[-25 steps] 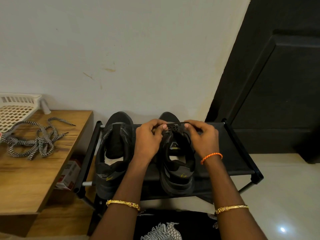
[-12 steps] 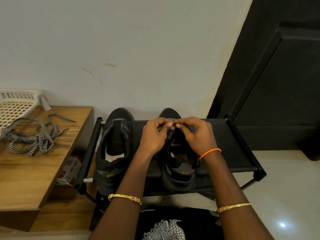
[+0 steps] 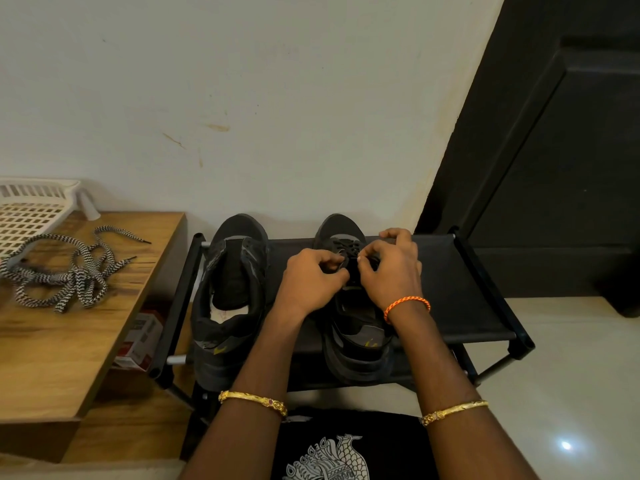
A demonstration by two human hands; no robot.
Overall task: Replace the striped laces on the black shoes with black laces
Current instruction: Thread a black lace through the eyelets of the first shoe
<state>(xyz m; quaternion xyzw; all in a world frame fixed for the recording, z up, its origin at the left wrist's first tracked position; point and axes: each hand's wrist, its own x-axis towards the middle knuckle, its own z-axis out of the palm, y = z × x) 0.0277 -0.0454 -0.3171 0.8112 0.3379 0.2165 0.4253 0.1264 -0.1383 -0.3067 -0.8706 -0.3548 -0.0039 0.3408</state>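
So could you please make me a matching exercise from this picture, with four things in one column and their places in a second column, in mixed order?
Things:
1. striped laces
2. white basket
3. orange thread band
4. shoe without laces

Places:
A. on the right wrist
B. at the left end of the black rack
C. loose on the wooden table
D. at the far left corner of the table, against the wall

Pairs: 1-C, 2-D, 3-A, 4-B
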